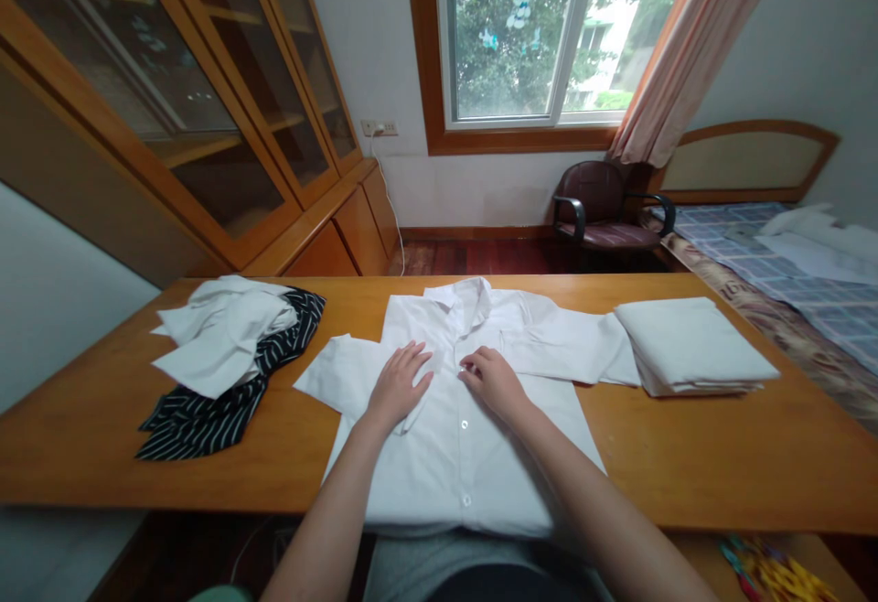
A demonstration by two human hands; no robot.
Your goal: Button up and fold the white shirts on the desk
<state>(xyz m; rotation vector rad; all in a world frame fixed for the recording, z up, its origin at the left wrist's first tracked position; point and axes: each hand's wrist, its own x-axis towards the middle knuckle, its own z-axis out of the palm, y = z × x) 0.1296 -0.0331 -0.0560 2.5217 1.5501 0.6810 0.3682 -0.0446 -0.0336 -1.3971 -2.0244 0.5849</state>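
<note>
A white button-up shirt lies front side up on the wooden table, its collar at the far end. One sleeve points left, the other reaches out to the right. On the left chest of the shirt my left hand rests flat, fingers stretched out. My right hand is at the button placket, its fingers bent and pinched together on the cloth there. Two buttons show on the placket below the hands. The near hem hangs by the table's front edge, close to my body.
A folded white cloth stack sits at the right, touching the right sleeve's end. Crumpled white clothing and a black striped garment lie at the left. Beyond the table are a chair, a bed and a glass-fronted cabinet.
</note>
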